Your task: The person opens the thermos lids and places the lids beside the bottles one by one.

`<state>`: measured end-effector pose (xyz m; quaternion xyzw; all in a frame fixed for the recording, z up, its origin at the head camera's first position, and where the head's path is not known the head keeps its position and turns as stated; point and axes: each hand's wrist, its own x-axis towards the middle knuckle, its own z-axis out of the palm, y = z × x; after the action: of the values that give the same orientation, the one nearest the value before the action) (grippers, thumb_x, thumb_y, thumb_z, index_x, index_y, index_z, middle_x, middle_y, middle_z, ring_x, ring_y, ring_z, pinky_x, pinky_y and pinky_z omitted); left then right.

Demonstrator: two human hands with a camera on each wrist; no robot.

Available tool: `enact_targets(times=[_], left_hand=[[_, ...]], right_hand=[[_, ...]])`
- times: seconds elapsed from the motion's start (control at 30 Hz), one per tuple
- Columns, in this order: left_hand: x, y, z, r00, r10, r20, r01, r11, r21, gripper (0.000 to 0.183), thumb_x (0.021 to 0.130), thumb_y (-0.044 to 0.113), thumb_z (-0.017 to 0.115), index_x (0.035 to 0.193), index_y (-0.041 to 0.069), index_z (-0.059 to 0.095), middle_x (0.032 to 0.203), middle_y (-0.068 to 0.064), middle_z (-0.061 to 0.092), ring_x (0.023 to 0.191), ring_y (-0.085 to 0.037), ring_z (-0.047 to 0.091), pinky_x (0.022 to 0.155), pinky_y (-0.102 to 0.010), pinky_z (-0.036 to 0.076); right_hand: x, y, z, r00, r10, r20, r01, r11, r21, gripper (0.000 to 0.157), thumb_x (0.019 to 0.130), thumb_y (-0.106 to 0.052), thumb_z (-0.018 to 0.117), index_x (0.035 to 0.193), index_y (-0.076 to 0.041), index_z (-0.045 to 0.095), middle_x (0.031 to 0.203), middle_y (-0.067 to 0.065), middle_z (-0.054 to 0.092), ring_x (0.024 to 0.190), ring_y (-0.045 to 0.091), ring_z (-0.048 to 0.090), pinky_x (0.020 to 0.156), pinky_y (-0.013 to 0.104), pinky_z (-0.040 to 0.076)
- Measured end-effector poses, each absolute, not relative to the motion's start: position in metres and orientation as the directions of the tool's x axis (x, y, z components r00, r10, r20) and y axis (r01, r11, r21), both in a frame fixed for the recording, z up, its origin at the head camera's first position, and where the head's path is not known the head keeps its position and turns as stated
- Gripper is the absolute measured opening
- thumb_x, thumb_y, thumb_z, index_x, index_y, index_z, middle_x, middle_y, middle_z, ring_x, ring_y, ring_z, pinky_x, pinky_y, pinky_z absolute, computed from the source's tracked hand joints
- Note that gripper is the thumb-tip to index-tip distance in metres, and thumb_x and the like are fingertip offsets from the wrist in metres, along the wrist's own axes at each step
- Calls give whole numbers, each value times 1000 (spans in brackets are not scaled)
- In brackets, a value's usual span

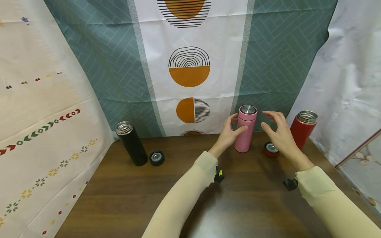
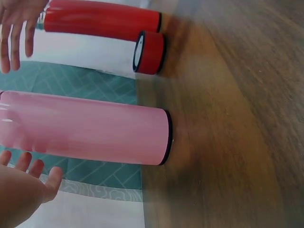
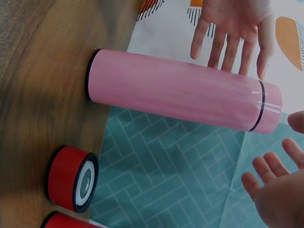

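Note:
A pink thermos bottle [image 1: 245, 135] with its lid on stands upright at the back of the table. My left hand [image 1: 227, 135] is beside its left side, fingers spread and holding nothing; whether the fingertips touch it I cannot tell. To the right of the bottle, my right hand [image 1: 281, 134] hangs in the air with loosely bent fingers, apart from it. In the right wrist view the pink bottle [image 3: 175, 90] lies between the left hand [image 3: 237, 28] and the right hand [image 3: 280, 190]. Below the right hand sits a red lid [image 1: 271, 149].
An uncapped red thermos [image 1: 303, 129] stands behind the right hand, near the table's right edge. On the left are an uncapped black thermos [image 1: 132, 143] and its black lid [image 1: 156, 158]. A patterned cloth [image 1: 190, 112] hangs behind the wooden table [image 1: 134, 205].

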<state>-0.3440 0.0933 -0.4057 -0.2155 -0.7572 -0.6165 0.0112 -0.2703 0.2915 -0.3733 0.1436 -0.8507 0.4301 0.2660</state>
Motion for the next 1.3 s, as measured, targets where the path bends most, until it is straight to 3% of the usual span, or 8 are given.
enact_targets(times=[0.23, 0.5, 0.77, 1.3], left_hand=[[-348, 104, -404, -910, 317, 266, 322, 138, 937, 79, 94, 33, 77, 159, 14, 37, 143, -2, 52, 128, -11, 50, 108, -34, 44], [-351, 118, -407, -920, 292, 263, 313, 139, 940, 84, 89, 27, 84, 157, 12, 38, 137, -1, 58, 114, -9, 58, 98, -29, 49], [-351, 122, -410, -922, 250, 294, 344, 186, 920, 78, 89, 30, 85, 154, 13, 44, 132, -2, 62, 109, -10, 61, 95, -29, 52], [-346, 107, -414, -926, 174, 335, 355, 100, 929, 74, 87, 26, 87, 149, 13, 49, 128, 1, 65, 107, -8, 62, 94, -28, 53]], right_hand=[[-274, 294, -374, -821, -15, 571, -473, 578, -665, 48, 106, -16, 59, 151, -2, 47, 143, 24, 44, 135, 43, 42, 114, 57, 31], [-278, 296, -378, -835, -6, 550, -460, 557, -692, 51, 107, -18, 59, 152, -1, 45, 144, 26, 44, 135, 45, 41, 112, 68, 31], [-277, 296, -378, -854, 4, 520, -433, 550, -714, 51, 106, -17, 59, 153, -3, 44, 144, 25, 41, 136, 45, 41, 109, 72, 34], [-283, 281, -370, -870, 20, 493, -425, 479, -768, 67, 101, -22, 69, 157, -6, 37, 149, 23, 38, 140, 44, 41, 117, 65, 28]])
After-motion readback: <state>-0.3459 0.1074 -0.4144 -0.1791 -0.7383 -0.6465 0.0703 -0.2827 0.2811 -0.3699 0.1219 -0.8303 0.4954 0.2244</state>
